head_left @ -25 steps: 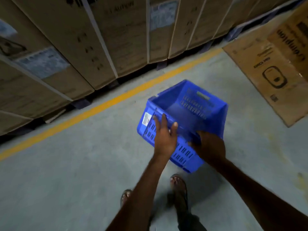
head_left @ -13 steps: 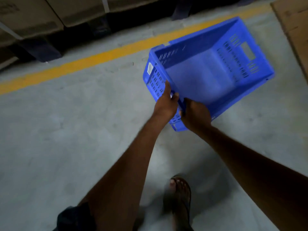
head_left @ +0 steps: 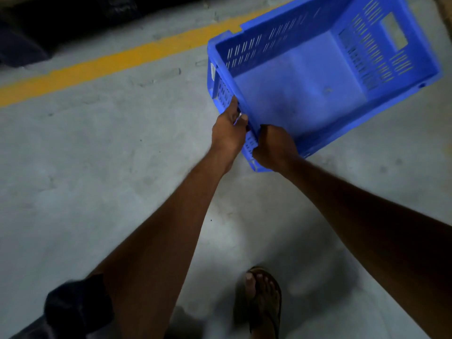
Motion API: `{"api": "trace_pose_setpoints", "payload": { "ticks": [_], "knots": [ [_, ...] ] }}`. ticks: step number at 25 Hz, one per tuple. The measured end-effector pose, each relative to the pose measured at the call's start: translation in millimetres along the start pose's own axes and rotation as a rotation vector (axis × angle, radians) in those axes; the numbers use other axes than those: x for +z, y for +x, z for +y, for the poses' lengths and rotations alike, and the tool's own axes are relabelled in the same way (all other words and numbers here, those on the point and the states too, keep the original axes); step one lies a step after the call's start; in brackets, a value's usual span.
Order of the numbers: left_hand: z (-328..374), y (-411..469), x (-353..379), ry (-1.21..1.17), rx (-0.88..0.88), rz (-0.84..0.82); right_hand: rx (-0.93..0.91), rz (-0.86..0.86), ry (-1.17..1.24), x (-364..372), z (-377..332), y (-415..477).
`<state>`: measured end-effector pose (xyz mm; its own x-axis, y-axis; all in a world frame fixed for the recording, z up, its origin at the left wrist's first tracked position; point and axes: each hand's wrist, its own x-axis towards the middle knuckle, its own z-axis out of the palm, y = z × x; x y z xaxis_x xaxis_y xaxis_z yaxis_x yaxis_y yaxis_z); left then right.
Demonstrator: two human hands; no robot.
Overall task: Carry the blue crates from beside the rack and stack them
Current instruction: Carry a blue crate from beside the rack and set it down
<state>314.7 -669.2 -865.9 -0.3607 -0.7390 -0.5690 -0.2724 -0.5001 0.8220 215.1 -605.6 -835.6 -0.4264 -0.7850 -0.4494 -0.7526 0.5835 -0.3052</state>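
Grey concrete floor (head_left: 97, 155) lies under everything, and above it the blue crate (head_left: 305, 77) is held off the ground at the upper right of the view, tilted so its empty inside faces the camera. It looks like stiff moulded plastic with slotted walls and a hand-hole cut into the far end wall. Being empty, it should be light and keep its shape, though the smooth plastic could slide in a loose grasp. Both hands clasp the near end by one corner: the left hand (head_left: 228, 134) curls round the rim from outside and the right hand (head_left: 275, 148) wraps over the rim just beside it. Such a one-cornered hold probably lets the crate swing; the end hand-holes or opposite rims would likely steady it for stacking. Beyond runs a yellow line (head_left: 110, 62), and a sandalled foot (head_left: 263, 297) shows below.
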Motion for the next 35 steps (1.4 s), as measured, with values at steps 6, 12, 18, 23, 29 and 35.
{"api": "trace_pose_setpoints", "payload": {
  "ticks": [6, 12, 18, 23, 29, 35],
  "knots": [
    [27, -4, -2, 0.113, 0.008, 0.053, -0.271, -0.299, -0.160, -36, 44, 2],
    [15, -25, 19, 0.147, -0.094, -0.078, -0.469, 0.035, -0.560, -33, 101, -5],
    [32, -7, 13, 0.104, -0.059, -0.019, -0.451, 0.096, -0.561, -33, 88, 14],
    [30, 1, 6, 0.173, -0.007, 0.071, -0.430, 0.081, -0.611, -30, 68, 22],
    [36, -4, -3, 0.126, -0.077, 0.040, -0.406, 0.134, -0.571, -28, 65, 18],
    [41, -14, 4, 0.156, -0.087, 0.086, -0.404, 0.078, -0.579, -30, 64, 20]
  ]
}}
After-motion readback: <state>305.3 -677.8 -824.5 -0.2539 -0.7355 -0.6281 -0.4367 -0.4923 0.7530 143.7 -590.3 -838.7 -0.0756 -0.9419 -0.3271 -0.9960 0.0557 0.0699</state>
